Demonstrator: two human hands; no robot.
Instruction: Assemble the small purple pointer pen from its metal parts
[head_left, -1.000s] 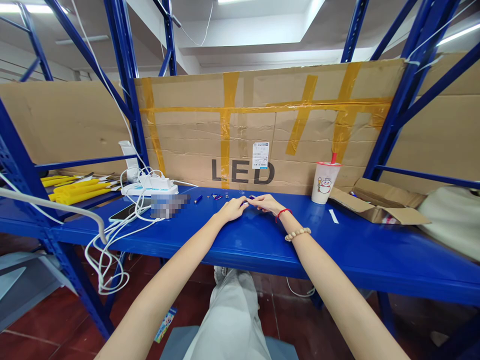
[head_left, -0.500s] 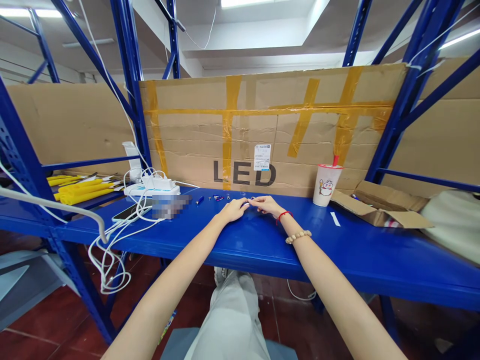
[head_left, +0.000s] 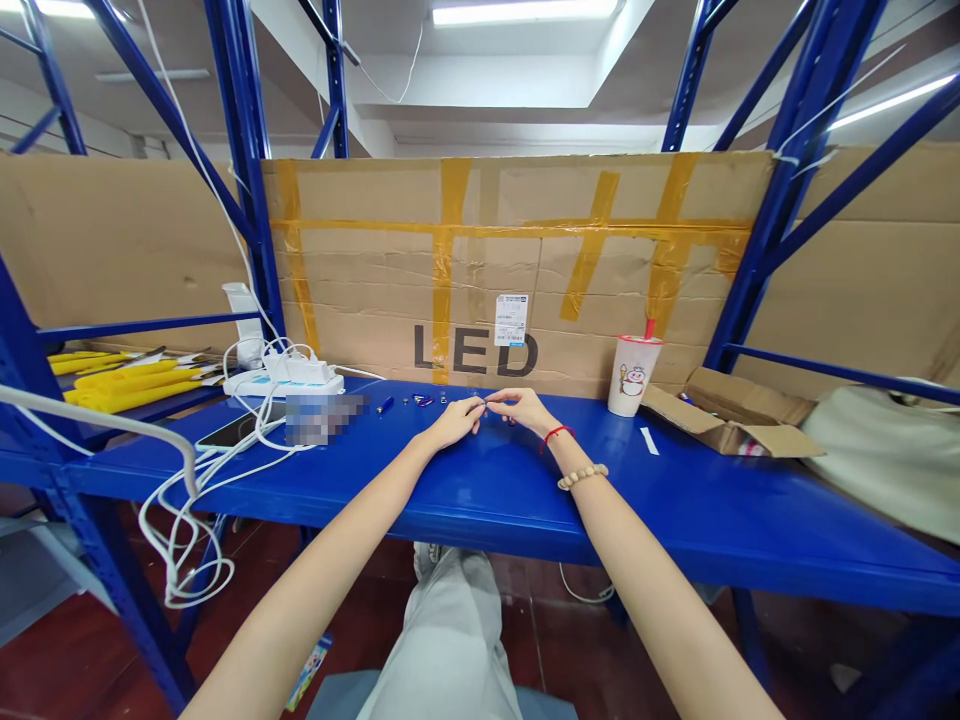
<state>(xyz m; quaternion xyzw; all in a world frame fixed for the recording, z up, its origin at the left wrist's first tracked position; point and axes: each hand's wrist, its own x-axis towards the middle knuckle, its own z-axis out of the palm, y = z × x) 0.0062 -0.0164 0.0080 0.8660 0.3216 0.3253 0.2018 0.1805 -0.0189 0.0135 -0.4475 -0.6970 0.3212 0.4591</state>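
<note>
My left hand [head_left: 456, 422] and my right hand [head_left: 521, 410] meet fingertip to fingertip over the blue shelf top [head_left: 517, 490]. Both are closed in a pinch; whatever lies between the fingers is too small to make out. Just left of them, small parts lie in a row near the cardboard: a short blue cylinder [head_left: 385, 405], a blue and silver piece [head_left: 424, 400] and tiny metal bits. A red string and a beaded bracelet [head_left: 583, 477] circle my right wrist.
A paper cup [head_left: 634, 375] with a red straw stands right, by an open cardboard box [head_left: 739, 412] and a white strip [head_left: 649, 441]. Left are a power strip [head_left: 285, 378], tangled white cables [head_left: 184, 530], a phone [head_left: 229, 428] and yellow-handled tools [head_left: 139, 385]. Taped cardboard [head_left: 360, 280] walls the back.
The view has shifted slightly right and tilted up. My fingertips stay together, while the left hand's fingers have curled and turned a little.
</note>
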